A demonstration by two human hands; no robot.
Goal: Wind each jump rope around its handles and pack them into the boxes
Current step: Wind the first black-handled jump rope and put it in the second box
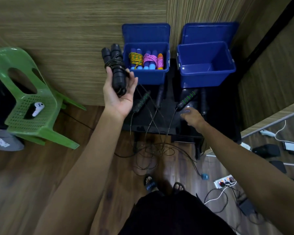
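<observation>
My left hand [119, 94] holds a black jump rope [115, 65], its cord wound around both handles, palm up just left of the left blue box [146, 77]. That box holds several wound ropes in yellow, pink and orange [147, 60]. The right blue box [205, 77] is empty, lid up. My right hand [191, 116] reaches over the black table [215, 119], fingers near a green-ringed black handle [187, 98]. Another green-ringed handle [141, 102] and two plain black handles [159, 95] lie on the table, their cords hanging to the floor.
Loose cords [153, 150] tangle on the wooden floor in front of my sandalled feet [150, 184]. A green plastic chair [32, 102] with a white controller stands at the left. A power strip [225, 182] and cables lie at the right.
</observation>
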